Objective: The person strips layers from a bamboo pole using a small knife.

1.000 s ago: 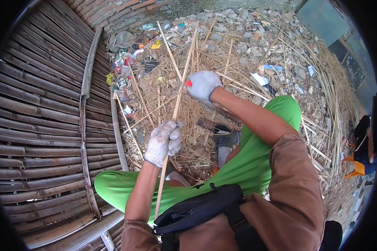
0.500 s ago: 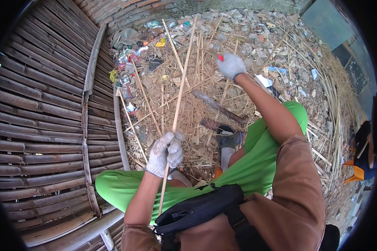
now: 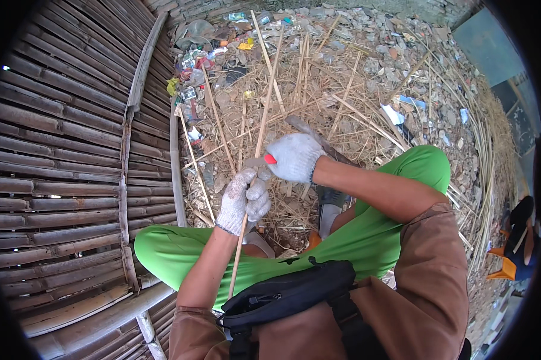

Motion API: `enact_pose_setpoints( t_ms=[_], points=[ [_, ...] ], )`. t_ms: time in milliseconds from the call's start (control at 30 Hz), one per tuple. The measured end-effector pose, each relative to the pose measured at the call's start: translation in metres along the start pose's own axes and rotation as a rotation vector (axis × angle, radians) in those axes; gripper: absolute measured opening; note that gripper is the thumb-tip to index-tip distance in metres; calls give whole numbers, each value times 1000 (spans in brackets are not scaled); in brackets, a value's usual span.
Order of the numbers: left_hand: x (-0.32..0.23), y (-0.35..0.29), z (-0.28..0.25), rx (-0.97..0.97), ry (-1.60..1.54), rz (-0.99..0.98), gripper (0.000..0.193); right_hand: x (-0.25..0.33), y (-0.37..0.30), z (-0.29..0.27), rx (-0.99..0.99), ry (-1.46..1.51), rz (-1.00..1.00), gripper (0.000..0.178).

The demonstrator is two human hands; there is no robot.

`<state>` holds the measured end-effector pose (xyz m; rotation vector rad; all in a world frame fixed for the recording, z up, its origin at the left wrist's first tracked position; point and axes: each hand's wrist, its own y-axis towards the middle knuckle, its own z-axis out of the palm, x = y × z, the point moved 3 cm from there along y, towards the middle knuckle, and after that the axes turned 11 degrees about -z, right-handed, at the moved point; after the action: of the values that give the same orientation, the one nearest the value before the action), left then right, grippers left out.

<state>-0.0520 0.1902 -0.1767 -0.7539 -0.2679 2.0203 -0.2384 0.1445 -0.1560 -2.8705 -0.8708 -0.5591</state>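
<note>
My left hand (image 3: pixel 244 199), in a soiled white knit glove, is closed around a long, thin bamboo strip (image 3: pixel 264 120). The strip slants from the far ground, through the fist, down to my lap. Just above that fist is my right hand (image 3: pixel 294 157), also gloved and closed on a knife. Of the knife (image 3: pixel 270 159) I see a red bit of handle and a short blade lying against the strip; the glove hides the rest. Beyond the hands, more bamboo strips (image 3: pixel 215 114) lie scattered over shavings.
A bamboo slat wall (image 3: pixel 60 180) runs along the left. A dark wooden stick (image 3: pixel 336 156) lies past my right hand, near my shoe (image 3: pixel 330 198). Rubble and litter (image 3: pixel 198 66) cover the far ground. At the right edge, a person sits by an orange stool (image 3: pixel 502 264).
My right hand has come back with the knife from far up the strip to just above my left hand. The left hand keeps its grip on the strip.
</note>
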Motion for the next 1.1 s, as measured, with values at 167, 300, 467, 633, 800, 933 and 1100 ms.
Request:
enact_pose_setpoints(
  t_ms=[167,300,467,633,800,933,1100],
  points=[
    [8,-12,24,-38,145,-29,33,-58,3,-42,-67,-100,241,32],
    [7,-13,26,-83,282,29,30,-44,-4,-41,-82,-67,176,35],
    [0,-7,17,-100,175,51,32,-3,-15,-6,-75,2,7,30],
    [-6,-6,23,-104,227,75,29,-12,-5,-21,-82,-41,79,30],
    [1,-21,39,-99,310,74,29,-60,1,-67,-122,-77,307,32],
    [4,-24,38,-106,376,60,30,-91,2,-73,-123,-142,342,35],
    [9,-41,36,-86,508,19,35,-143,-5,-106,-239,-83,534,42]
  ],
)
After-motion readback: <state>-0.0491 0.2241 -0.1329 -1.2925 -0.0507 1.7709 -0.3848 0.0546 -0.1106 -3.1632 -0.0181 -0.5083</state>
